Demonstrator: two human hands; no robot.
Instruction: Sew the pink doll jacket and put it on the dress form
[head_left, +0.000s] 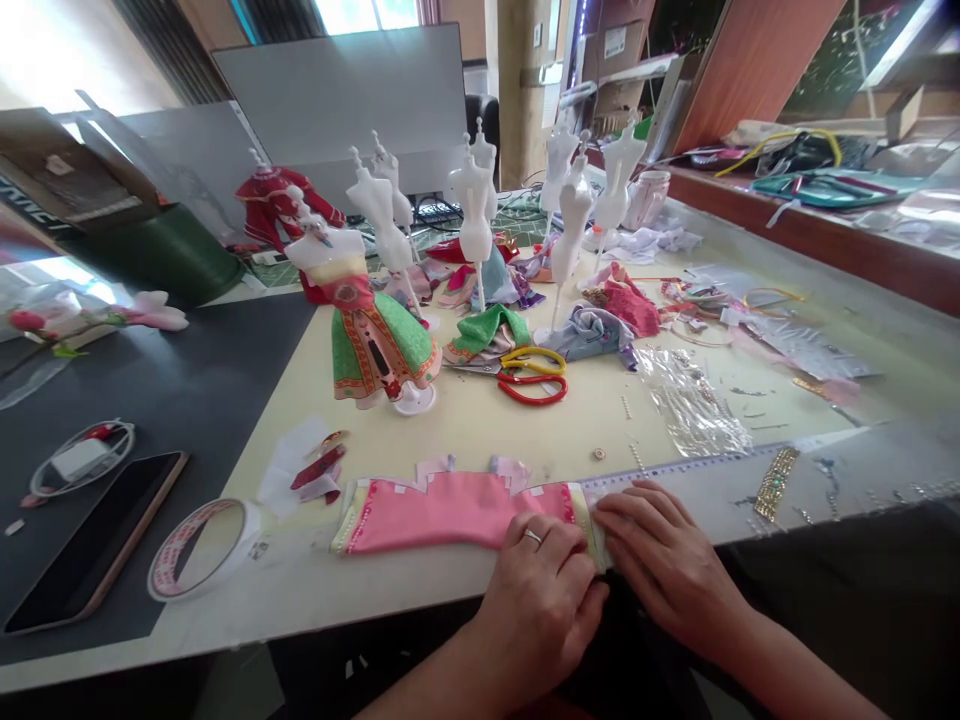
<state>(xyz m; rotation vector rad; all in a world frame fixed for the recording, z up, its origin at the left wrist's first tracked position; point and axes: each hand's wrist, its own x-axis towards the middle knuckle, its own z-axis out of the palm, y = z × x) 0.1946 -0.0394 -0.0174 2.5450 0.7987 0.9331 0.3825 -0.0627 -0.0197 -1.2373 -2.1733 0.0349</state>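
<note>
A pink fabric piece lies flat at the table's front edge, with pale yellow ends and beaded-looking trim along both sides. My left hand, a ring on one finger, is closed over its right end, fingers bent and thumb at the near edge. Against the fabric's right edge, my right hand lies with its fingers stretched out and touching the trim; its thumb is hidden. A clear ruler runs behind the right hand. Small patterned tabs stick out at the fabric's far edge.
Scissors with red and yellow handles lie mid-table. Behind them stand several white mannequins and a dressed doll form among fabric scraps. A tape roll and phone are left; a gold trim lies right.
</note>
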